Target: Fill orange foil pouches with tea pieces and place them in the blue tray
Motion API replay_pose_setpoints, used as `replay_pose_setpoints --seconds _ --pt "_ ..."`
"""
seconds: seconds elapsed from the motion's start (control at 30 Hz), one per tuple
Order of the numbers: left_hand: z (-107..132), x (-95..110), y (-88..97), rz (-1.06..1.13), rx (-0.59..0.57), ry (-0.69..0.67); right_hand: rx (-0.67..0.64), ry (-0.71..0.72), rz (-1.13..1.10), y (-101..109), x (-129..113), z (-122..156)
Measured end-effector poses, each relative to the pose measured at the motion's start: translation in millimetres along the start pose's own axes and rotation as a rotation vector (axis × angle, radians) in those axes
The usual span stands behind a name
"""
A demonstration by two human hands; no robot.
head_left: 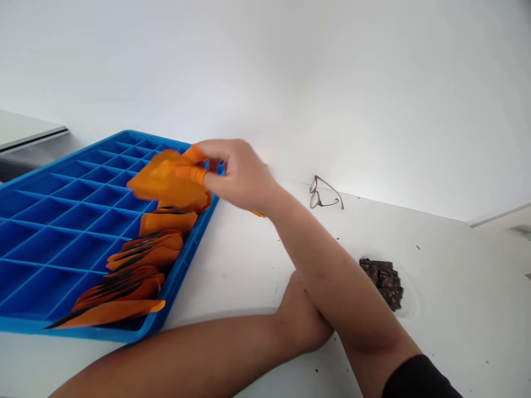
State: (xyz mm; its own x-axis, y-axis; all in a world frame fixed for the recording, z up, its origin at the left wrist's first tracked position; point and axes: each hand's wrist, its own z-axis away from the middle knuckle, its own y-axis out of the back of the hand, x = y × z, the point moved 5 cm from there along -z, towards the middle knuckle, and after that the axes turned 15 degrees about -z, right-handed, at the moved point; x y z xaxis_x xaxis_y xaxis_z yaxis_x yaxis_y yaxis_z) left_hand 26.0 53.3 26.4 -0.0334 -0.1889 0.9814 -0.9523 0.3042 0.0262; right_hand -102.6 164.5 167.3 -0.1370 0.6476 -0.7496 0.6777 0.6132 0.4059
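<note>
My right hand (238, 176) reaches left across my body, over the right edge of a blue compartment tray (62, 221). Its fingers, tipped with orange covers, are closed on an orange packet (168, 181), blurred by motion, just above the tray's right column. That column holds several orange packets with black edges (136, 271), lying slanted in their cells. My left hand (302, 318) rests on the white table beneath my right forearm, with its fingers hidden.
A pair of eyeglasses (324, 194) lies by the white wall. A small heap of dark brown bits (384, 282) sits on the table at the right. A bit of orange (258, 213) shows behind my right wrist. The tray's other cells are empty.
</note>
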Motion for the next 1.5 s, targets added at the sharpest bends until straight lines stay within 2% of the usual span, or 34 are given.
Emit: replay_pose_setpoints --seconds 0.07,0.13,0.23,0.37,0.47,0.53,0.6,0.67,0.73,0.87,0.93,1.03,1.13,1.27,1.43,1.5 --pt "10.8 -3.6 17.1 -0.010 -0.012 -0.031 0.095 0.039 -0.066 15.0 0.2 -0.2" --pt "14.0 -3.5 23.9 -0.020 -0.030 -0.072 0.144 0.043 -0.087 23.0 3.9 0.2" --pt "10.8 -3.4 19.9 -0.004 -0.036 -0.071 0.138 -0.023 -0.028 21.0 14.5 1.6" --pt "8.7 -10.4 12.0 0.072 -0.001 0.043 0.054 -0.047 0.126 8.6 20.9 2.5" --pt "9.7 -11.7 12.4 0.103 0.006 0.073 0.038 0.009 0.211 9.0 12.2 3.3" --pt "9.7 -9.8 15.1 0.104 0.000 0.064 0.073 0.061 0.237 15.4 1.1 6.2" --pt "9.2 -5.3 18.3 0.041 -0.011 -0.002 0.095 0.115 0.218 21.6 -10.3 11.0" --pt "9.2 -0.4 19.6 -0.070 -0.022 -0.103 0.048 0.116 0.198 21.8 -15.0 15.4" --pt "9.2 -0.9 18.6 -0.108 -0.020 -0.124 -0.036 0.065 0.272 15.1 -10.5 17.9" --pt "8.0 -15.0 11.0 0.072 0.019 0.118 -0.123 0.014 0.565 -5.9 13.4 17.3" --pt "6.5 -15.8 6.9 0.100 0.038 0.168 -0.121 0.026 0.643 -15.8 25.1 15.8" --pt "3.0 -12.1 4.9 0.104 0.068 0.166 -0.077 0.075 0.761 -27.1 33.7 14.5" --pt "-0.3 -8.6 5.3 0.107 0.072 0.122 -0.039 0.128 0.839 -36.3 32.0 14.3" --pt "-2.3 -7.6 5.3 0.107 0.048 0.086 -0.107 0.136 0.844 -47.8 29.2 13.3" --pt "-1.6 -4.2 7.4 0.101 0.043 0.079 -0.258 0.042 0.678 -61.1 31.8 6.9" --pt "-0.1 -2.8 10.7 0.086 0.048 0.077 -0.280 0.000 0.656 -65.7 33.3 3.1"
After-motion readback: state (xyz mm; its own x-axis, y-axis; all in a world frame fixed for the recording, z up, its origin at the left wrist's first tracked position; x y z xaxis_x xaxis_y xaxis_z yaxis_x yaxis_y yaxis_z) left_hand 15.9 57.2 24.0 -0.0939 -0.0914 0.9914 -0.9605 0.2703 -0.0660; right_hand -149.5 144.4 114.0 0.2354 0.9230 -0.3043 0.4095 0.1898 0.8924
